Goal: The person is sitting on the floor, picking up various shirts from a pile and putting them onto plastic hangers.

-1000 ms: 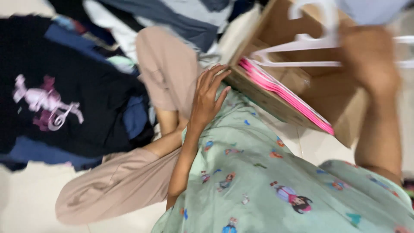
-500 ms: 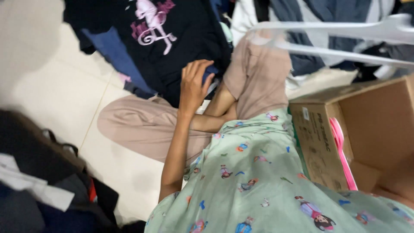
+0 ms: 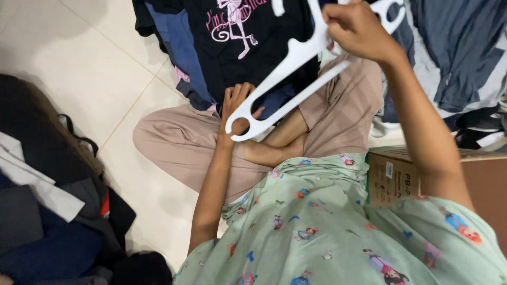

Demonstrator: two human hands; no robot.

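Observation:
I sit cross-legged on a tiled floor in beige trousers and a pale green printed top. My right hand [image 3: 358, 29] is raised at the top of the view and grips a white plastic hanger [image 3: 288, 74] by its neck; the hanger slants down to the left. My left hand [image 3: 236, 108] reaches forward with fingers spread, touching the edge of a black T-shirt [image 3: 248, 37] with a pink cartoon print that lies over my legs. The hanger's lower end hangs just in front of that hand.
A brown cardboard box [image 3: 401, 177] stands at my right side. Grey and blue clothes [image 3: 454, 53] are heaped at the upper right. Another pile of dark and white garments [image 3: 47, 200] lies at the left. Pale floor tiles [image 3: 79, 58] show at the upper left.
My view has swung left, away from the box. My right hand has brought the white hanger down over the black T-shirt. My left hand stays on the shirt.

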